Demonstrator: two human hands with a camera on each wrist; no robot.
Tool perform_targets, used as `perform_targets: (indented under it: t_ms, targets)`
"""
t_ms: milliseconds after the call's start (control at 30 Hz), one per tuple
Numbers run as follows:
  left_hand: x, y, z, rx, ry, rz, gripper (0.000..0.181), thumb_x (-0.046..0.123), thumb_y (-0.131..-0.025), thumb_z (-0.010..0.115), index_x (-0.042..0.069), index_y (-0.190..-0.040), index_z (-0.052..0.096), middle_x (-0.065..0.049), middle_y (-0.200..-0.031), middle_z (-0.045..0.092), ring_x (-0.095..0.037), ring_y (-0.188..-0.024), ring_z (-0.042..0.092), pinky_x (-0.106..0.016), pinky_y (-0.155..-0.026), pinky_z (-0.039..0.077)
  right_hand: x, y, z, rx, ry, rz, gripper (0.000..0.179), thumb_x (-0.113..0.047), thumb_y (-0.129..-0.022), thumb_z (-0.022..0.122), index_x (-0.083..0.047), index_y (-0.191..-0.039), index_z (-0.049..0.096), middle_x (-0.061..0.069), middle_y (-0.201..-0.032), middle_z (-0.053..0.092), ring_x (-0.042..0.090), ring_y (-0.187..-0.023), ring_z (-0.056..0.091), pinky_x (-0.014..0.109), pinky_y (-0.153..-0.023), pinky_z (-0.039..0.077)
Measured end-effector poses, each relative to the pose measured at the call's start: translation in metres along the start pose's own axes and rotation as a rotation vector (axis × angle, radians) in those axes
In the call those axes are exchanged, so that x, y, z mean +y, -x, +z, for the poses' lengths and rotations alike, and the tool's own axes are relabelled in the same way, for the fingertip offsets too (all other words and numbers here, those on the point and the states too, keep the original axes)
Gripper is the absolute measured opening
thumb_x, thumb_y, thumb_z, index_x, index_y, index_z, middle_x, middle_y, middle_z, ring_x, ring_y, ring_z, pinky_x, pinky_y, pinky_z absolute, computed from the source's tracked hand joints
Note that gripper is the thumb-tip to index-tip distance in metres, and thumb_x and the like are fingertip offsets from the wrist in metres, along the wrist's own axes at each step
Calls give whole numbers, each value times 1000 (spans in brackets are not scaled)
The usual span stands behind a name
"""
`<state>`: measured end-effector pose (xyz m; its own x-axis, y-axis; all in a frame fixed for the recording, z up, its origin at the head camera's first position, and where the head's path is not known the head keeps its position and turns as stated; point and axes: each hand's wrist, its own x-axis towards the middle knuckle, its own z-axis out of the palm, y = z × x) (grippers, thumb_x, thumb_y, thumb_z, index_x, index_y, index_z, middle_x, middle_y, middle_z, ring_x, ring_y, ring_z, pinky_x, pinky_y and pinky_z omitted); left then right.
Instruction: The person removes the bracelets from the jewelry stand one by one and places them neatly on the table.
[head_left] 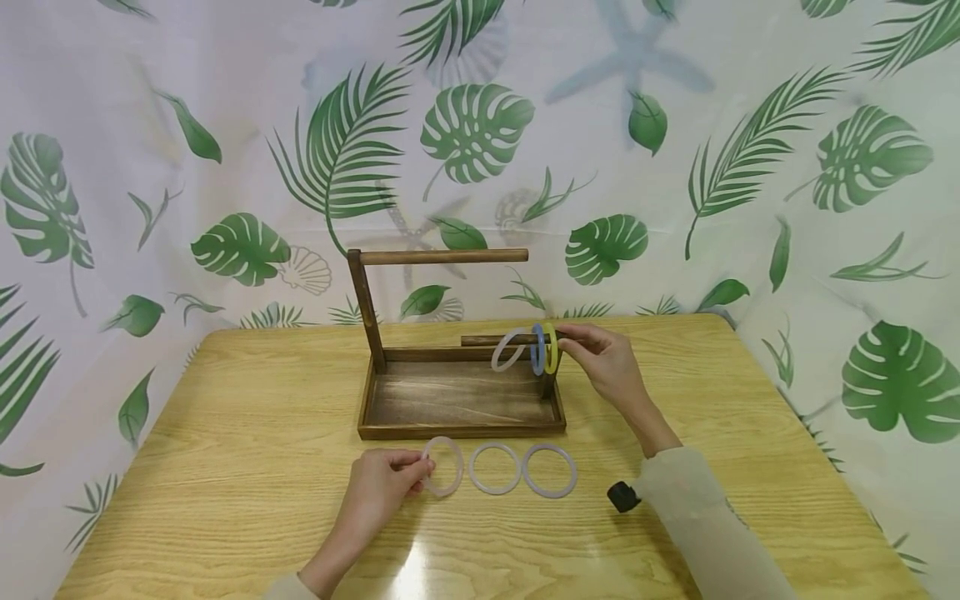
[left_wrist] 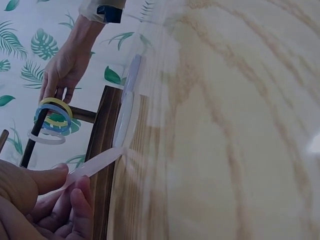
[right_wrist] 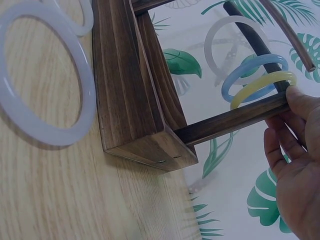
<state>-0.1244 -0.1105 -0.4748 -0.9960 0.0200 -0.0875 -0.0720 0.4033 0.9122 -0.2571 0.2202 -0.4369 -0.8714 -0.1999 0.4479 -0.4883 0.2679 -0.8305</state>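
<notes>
My left hand (head_left: 382,483) pinches a pale pink translucent bangle (left_wrist: 97,162) between thumb and fingers, tilted up just in front of the stand. To its right, a whitish bangle (head_left: 495,468) and a pale lavender bangle (head_left: 550,471) lie flat on the table. A dark wooden two-bar stand (head_left: 461,432) with a tray base is behind them. Its lower bar carries a yellow bangle (head_left: 552,348), a blue bangle (head_left: 537,350) and a slanting white bangle (head_left: 510,350). At that bar's right end, my right hand (right_wrist: 300,135) grips the post's top corner, thumb beside the yellow bangle.
The stand's upper bar (head_left: 442,257) runs rightward from a tall left post (head_left: 366,308) and ends free. Leaf-printed cloth (head_left: 480,192) hangs behind the wood-grain table (head_left: 247,417). A small black device (head_left: 623,497) sits at the right sleeve.
</notes>
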Motion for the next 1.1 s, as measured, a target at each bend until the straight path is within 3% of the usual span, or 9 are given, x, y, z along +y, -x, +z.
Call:
perform_targets:
  t_ms: [133, 400, 733, 967, 1100]
  targets:
    - [-1, -1, -1, 0, -24, 0, 16, 9, -93, 77, -5, -100, 79, -7, -79, 75, -19, -66, 71, -28, -57, 58, 14, -1, 0, 9, -9, 1, 27, 5, -98, 66, 8, -125, 70, 28, -121, 68, -2, -100, 66, 16, -86, 53]
    - [-2, -3, -3, -20, -24, -5, 14, 8, -93, 78, -5, -97, 79, -8, -77, 75, -20, -66, 71, -30, -57, 58, 16, 0, 1, 20, -14, 2, 28, -10, -99, 71, 4, -123, 72, 22, -118, 71, 8, -102, 70, 19, -87, 54]
    - [-3, -4, -6, -50, -78, -30, 14, 12, -91, 80, -2, -92, 81, -5, -68, 71, -15, -59, 65, -21, -49, 47, 14, 0, 0, 15, -29, 24, 26, 4, -99, 66, 8, -124, 70, 29, -119, 68, 0, -100, 67, 17, -86, 53]
    - [-8, -6, -8, -82, -128, 11, 18, 10, -91, 79, -6, -99, 78, -4, -71, 72, -15, -59, 64, -17, -46, 40, -22, 3, 1, 1, -35, 20, 25, 7, -99, 64, 14, -122, 68, 34, -119, 66, 0, -99, 67, 16, -86, 53]
    - [-7, -5, -8, -96, -154, 23, 17, 9, -92, 78, -7, -99, 78, -4, -71, 72, -15, -60, 65, -17, -46, 39, -21, 2, 1, 3, -52, 19, 25, 7, -99, 64, 13, -122, 68, 34, -120, 66, -1, -99, 67, 16, -86, 53]
